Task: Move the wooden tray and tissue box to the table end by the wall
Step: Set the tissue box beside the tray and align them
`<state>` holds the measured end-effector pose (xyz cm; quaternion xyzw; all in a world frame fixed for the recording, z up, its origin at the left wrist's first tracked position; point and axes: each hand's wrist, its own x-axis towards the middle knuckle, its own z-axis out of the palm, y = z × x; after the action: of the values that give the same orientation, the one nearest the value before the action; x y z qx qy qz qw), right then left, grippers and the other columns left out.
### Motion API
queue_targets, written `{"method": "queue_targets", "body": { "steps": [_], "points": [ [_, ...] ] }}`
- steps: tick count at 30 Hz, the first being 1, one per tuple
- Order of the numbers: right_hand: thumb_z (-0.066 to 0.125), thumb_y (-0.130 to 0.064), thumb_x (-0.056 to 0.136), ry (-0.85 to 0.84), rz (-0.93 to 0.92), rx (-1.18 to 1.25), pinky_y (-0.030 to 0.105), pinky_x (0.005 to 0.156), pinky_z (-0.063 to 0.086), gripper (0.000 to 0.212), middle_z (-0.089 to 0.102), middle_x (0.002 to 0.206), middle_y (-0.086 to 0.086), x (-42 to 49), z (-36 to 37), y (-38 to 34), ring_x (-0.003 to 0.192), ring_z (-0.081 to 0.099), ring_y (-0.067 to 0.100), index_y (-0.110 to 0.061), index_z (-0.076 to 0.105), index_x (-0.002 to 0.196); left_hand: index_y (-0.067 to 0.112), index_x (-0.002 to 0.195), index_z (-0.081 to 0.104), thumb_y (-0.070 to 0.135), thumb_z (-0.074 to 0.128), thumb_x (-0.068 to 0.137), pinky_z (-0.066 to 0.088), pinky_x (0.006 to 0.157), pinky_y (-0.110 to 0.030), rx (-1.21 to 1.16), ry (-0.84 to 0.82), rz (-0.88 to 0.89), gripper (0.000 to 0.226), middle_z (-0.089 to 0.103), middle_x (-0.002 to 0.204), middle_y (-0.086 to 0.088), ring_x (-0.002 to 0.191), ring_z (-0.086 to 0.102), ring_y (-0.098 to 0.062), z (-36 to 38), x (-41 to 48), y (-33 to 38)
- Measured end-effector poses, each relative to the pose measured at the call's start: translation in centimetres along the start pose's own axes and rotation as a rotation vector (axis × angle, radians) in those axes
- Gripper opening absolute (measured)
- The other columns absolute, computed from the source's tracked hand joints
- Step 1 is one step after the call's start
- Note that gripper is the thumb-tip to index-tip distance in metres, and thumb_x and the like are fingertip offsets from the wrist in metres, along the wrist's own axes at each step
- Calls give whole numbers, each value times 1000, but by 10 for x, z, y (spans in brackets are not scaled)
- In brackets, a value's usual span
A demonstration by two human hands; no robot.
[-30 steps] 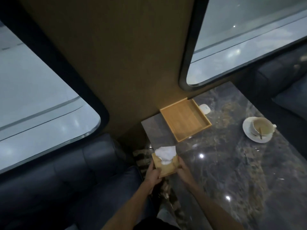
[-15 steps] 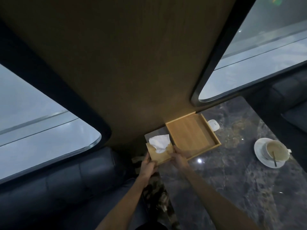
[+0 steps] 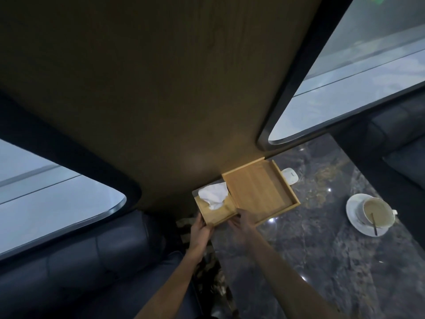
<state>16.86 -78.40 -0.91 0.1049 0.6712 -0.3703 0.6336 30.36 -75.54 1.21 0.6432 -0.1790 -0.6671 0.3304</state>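
Table [image 3: 322,261]: dark marble top, its far edge butted against the wood-panelled wall [image 3: 161,88].
Wooden tray [image 3: 259,192]: flat on the table at the far edge, one corner touching the wall; nothing in it.
Tissue box [image 3: 217,210]: wooden, at the table's far left corner, just beside the tray's left side; white tissue [image 3: 212,195] sticking up out of the top.
Left hand [image 3: 200,229]: gripping the box's near left side, fingers wrapped on its edge.
Right hand [image 3: 243,223]: fingers pressed on the box's near right corner, next to the tray's near corner.
Cup [image 3: 377,214]: on a white saucer [image 3: 354,217] near the table's right edge, spoon inside, well apart from the tray.
White item [image 3: 290,175]: small, just beyond the tray's right side; cannot tell what it is.
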Motion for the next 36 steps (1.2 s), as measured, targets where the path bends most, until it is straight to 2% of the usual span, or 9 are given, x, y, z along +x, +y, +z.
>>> {"method": "queue_targets", "body": {
  "steps": [5, 12, 16, 22, 24, 27, 30, 32, 36],
  "points": [
    [54, -13, 91, -97, 2, 47, 27, 72, 52, 31, 61, 103, 13, -1, -2, -13, 92, 60, 19, -3, 57, 120, 22, 139, 47, -11, 50, 89, 50, 101, -40, 9, -32, -1, 60, 65, 123, -9, 114, 62, -24, 6, 7, 16],
    [47, -11, 92, -192, 10, 173, 35, 103, 45, 16, 58, 103, 15, -2, 10, -28, 102, 56, 24, -1, 60, 96, 29, 131, 54, -14, 45, 80, 52, 77, -26, 60, -63, -24, 67, 70, 91, 2, 87, 63, -17, 0, 28, 30],
    [47, -16, 92, -186, 26, 194, 37, 103, 47, 27, 59, 106, 16, 1, 18, -34, 107, 56, 28, 1, 60, 106, 28, 135, 51, -12, 47, 80, 45, 89, -39, 71, -78, -31, 69, 70, 96, -2, 96, 59, -24, -2, 38, 37],
    [45, -24, 94, -241, 84, 311, 40, 103, 47, 43, 57, 126, 18, -1, 6, -33, 124, 54, 33, 3, 50, 128, 19, 142, 46, -10, 45, 88, 58, 85, -28, 50, -81, -45, 62, 69, 114, -2, 104, 67, -16, -1, 39, 37],
    [48, -21, 95, -148, 16, 122, 39, 102, 46, 36, 58, 121, 13, 1, -7, -26, 117, 56, 29, -6, 51, 128, 21, 141, 45, -5, 48, 90, 59, 75, -23, 12, -85, -73, 58, 68, 116, -2, 104, 66, -15, -2, 37, 40],
    [56, -9, 88, 389, -262, -207, 44, 96, 45, 27, 64, 109, 14, 11, -46, -14, 102, 59, 30, -4, 63, 114, 24, 141, 45, 11, 51, 95, 55, 88, -33, 44, -85, -103, 48, 66, 123, -3, 109, 63, -17, -4, 39, 47],
    [60, -4, 81, 596, -248, -38, 48, 97, 45, 36, 63, 113, 21, 39, -85, -7, 106, 59, 34, 5, 57, 116, 27, 138, 48, 18, 52, 97, 58, 73, -30, 59, -48, -70, 42, 64, 125, -1, 106, 63, -15, -8, 45, 55],
    [65, -11, 80, 514, -181, 52, 49, 89, 50, 46, 60, 119, 25, 55, -99, -7, 105, 59, 35, -9, 49, 123, 30, 137, 49, 20, 53, 96, 59, 63, -28, 69, -38, -49, 42, 65, 123, 0, 103, 65, -15, -8, 49, 60],
    [54, -11, 95, 193, -206, 13, 35, 62, 55, 36, 56, 105, 15, 51, -95, -21, 92, 58, 31, -20, 42, 128, 31, 139, 49, 13, 59, 92, 60, 81, -38, 131, 6, -11, 51, 70, 110, 5, 97, 68, -17, -5, 63, 50]
  ]
}}
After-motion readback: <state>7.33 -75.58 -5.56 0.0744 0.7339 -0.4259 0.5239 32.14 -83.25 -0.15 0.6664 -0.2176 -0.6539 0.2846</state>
